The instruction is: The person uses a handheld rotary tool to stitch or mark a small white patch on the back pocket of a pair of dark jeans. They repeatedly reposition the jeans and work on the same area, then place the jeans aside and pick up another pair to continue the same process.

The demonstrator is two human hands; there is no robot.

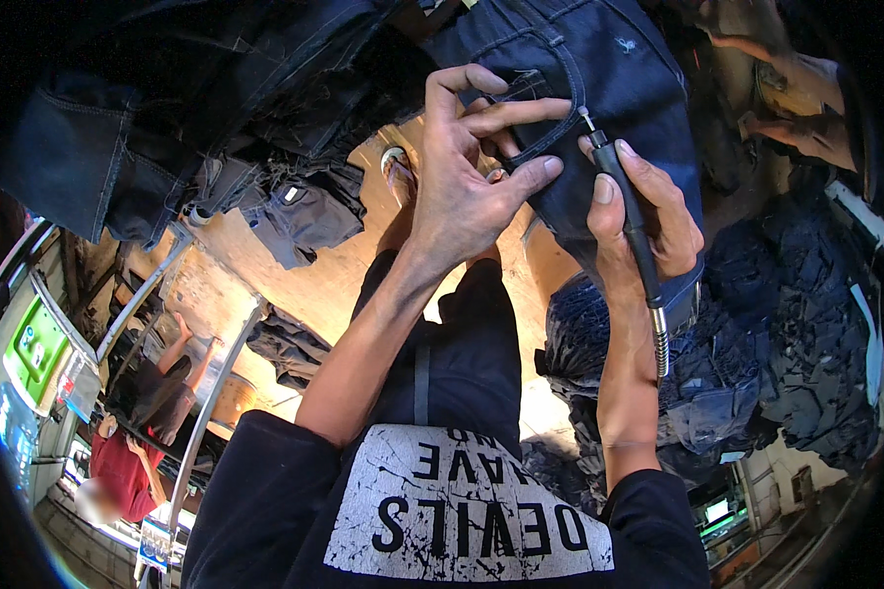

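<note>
Dark blue jeans [643,93] hang in front of me at the top of the head view, with a curved pocket edge and its stitching facing me. My left hand [471,162] lies against them at the pocket, index finger stretched along the curved seam and thumb spread apart; its other fingers are partly hidden. In my right hand [648,201] is a slim black rotary handpiece [634,221] with a metal spring sleeve at its lower end. Its small pale tip [584,113] is at the pocket seam, close to my left index fingertip. A light worn patch [626,45] shows on the denim.
Dark garments [295,79] hang across the upper left, and more [309,211] lie on the wooden boards [285,260]. Large piles of dark clothes [756,334] stand at right. Another person's arm [791,54] is at upper right; a person in red [123,476] sits at far left.
</note>
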